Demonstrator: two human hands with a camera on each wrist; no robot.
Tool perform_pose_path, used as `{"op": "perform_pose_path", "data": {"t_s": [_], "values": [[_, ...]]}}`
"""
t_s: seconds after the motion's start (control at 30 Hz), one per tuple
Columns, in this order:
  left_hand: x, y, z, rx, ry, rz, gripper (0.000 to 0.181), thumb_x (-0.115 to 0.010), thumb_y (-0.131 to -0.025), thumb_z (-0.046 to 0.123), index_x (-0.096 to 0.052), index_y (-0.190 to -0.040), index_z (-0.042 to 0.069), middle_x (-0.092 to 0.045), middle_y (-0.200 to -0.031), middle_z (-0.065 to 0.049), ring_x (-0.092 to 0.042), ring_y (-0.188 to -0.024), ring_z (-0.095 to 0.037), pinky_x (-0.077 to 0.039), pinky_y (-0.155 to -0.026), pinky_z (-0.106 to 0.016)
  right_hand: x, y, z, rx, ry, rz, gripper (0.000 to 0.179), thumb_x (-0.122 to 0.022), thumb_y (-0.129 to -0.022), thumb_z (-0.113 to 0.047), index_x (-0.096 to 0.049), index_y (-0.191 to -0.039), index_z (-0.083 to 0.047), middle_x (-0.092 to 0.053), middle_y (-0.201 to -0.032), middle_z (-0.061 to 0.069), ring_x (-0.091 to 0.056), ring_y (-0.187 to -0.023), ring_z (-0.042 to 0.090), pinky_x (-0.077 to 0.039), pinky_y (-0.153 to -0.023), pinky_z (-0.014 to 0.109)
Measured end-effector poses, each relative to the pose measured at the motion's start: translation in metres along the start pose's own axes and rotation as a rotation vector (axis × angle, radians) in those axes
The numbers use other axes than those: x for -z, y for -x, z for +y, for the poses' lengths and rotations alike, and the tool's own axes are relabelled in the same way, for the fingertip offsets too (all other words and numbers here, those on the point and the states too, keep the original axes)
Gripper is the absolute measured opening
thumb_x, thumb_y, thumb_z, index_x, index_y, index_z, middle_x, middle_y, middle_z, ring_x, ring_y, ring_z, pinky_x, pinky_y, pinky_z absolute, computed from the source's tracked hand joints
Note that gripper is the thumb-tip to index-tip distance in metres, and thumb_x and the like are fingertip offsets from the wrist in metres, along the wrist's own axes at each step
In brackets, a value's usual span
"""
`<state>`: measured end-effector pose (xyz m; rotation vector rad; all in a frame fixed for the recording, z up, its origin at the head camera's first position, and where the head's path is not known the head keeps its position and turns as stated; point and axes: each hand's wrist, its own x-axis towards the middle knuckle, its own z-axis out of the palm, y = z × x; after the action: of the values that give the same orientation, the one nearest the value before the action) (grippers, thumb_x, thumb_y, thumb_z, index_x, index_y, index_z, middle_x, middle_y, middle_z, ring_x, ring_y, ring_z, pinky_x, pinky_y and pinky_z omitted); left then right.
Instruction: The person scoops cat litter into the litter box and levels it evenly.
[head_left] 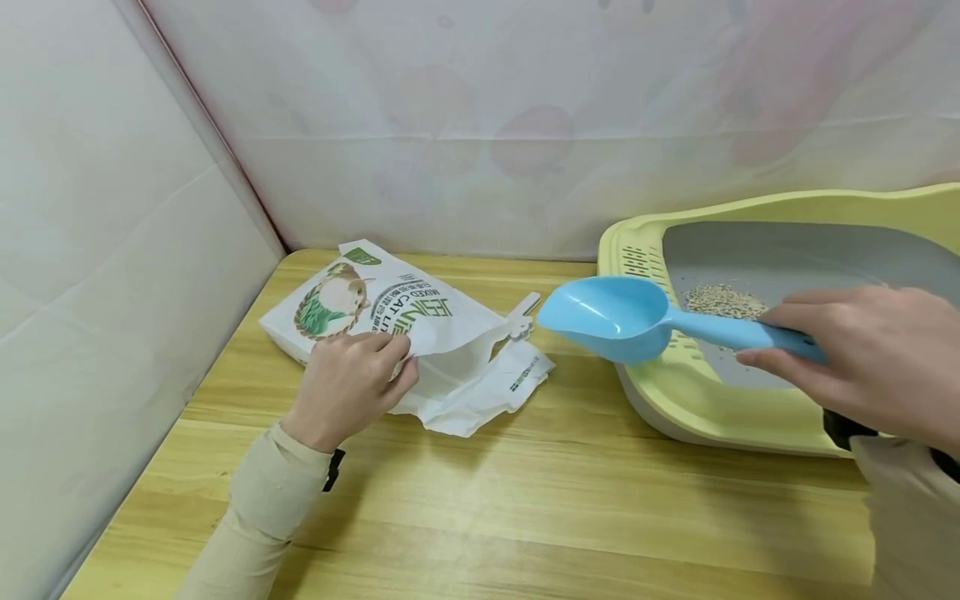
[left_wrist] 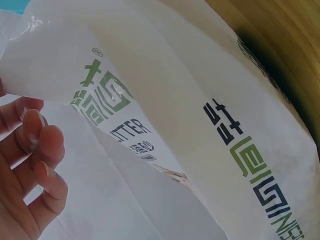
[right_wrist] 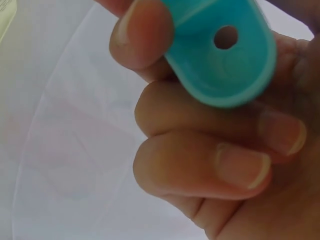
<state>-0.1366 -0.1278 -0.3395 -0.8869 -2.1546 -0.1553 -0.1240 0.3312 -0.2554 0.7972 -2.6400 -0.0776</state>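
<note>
A white cat litter bag [head_left: 457, 321] with green lettering lies on its side, its torn mouth facing right. The left hand [head_left: 348, 383] pinches the upper edge of that mouth; in the left wrist view the bag [left_wrist: 150, 90] gapes beside the curled fingers [left_wrist: 47, 175]. In the right hand [head_left: 877, 350] is the handle of a light blue scoop [head_left: 618, 312]. Its bowl points left, held above the litter box's left rim, and no litter shows in it. The right wrist view has fingers wrapped about the handle end [right_wrist: 225, 75], which has a hole.
A yellow-rimmed litter box [head_left: 750, 417] with a grey inside stands at the right. A small heap of litter pellets [head_left: 723, 300] lies in it. A white clip-like piece [head_left: 521, 317] is by the bag's mouth. Fabric walls [head_left: 450, 167] border the wooden table [head_left: 465, 517].
</note>
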Motion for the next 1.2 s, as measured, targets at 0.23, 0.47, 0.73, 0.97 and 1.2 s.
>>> {"op": "perform_pose_path", "data": {"t_s": [0.23, 0.47, 0.73, 0.97, 1.2], "values": [[0.0, 0.0, 0.001, -0.005, 0.006, -0.009, 0.025, -0.046, -0.091, 0.015, -0.04, -0.067, 0.013, -0.031, -0.052, 0.006, -0.03, -0.041, -0.011, -0.021, -0.039, -0.026, -0.004, -0.004, -0.01, 0.079, -0.074, 0.09, 0.039, -0.074, -0.086, -0.053, -0.047, -0.068, -0.03, -0.027, -0.064, -0.021, -0.024, -0.052, -0.004, -0.022, -0.046, 0.024], [0.0, 0.0, 0.001, 0.0, 0.006, -0.004, 0.025, -0.044, -0.092, 0.014, -0.04, -0.067, 0.012, -0.031, -0.052, 0.006, -0.031, -0.04, -0.012, -0.021, -0.038, -0.026, -0.01, -0.012, -0.026, 0.14, -0.111, 0.087, 0.03, -0.074, -0.087, -0.048, -0.058, -0.074, -0.026, -0.034, -0.068, -0.023, -0.028, -0.054, -0.006, -0.027, -0.047, 0.023], [0.0, 0.002, 0.001, 0.003, 0.012, -0.018, 0.025, -0.043, -0.093, 0.014, -0.041, -0.068, 0.012, -0.031, -0.053, 0.005, -0.032, -0.041, -0.012, -0.023, -0.039, -0.026, -0.016, -0.019, -0.04, 0.161, -0.122, 0.048, 0.027, -0.074, -0.088, -0.045, -0.059, -0.074, -0.027, -0.039, -0.071, -0.022, -0.033, -0.058, -0.002, -0.031, -0.048, 0.026], [-0.001, 0.002, 0.002, 0.011, 0.005, -0.01, 0.024, -0.044, -0.092, 0.014, -0.041, -0.068, 0.012, -0.031, -0.052, 0.006, -0.033, -0.041, -0.012, -0.022, -0.039, -0.025, -0.026, -0.029, -0.055, 0.235, -0.173, 0.048, 0.027, -0.077, -0.084, -0.037, -0.056, -0.071, -0.026, -0.039, -0.069, -0.02, -0.032, -0.057, 0.0, -0.03, -0.049, 0.026], [0.0, 0.003, 0.005, -0.012, -0.004, -0.024, 0.023, -0.046, -0.092, 0.009, -0.046, -0.069, 0.009, -0.041, -0.053, 0.002, -0.039, -0.042, -0.013, -0.027, -0.039, -0.026, -0.035, -0.039, -0.073, 0.242, -0.241, -0.037, 0.028, -0.082, -0.08, -0.026, -0.056, -0.071, -0.024, -0.04, -0.068, -0.016, -0.032, -0.054, 0.003, -0.032, -0.048, 0.027]]}}
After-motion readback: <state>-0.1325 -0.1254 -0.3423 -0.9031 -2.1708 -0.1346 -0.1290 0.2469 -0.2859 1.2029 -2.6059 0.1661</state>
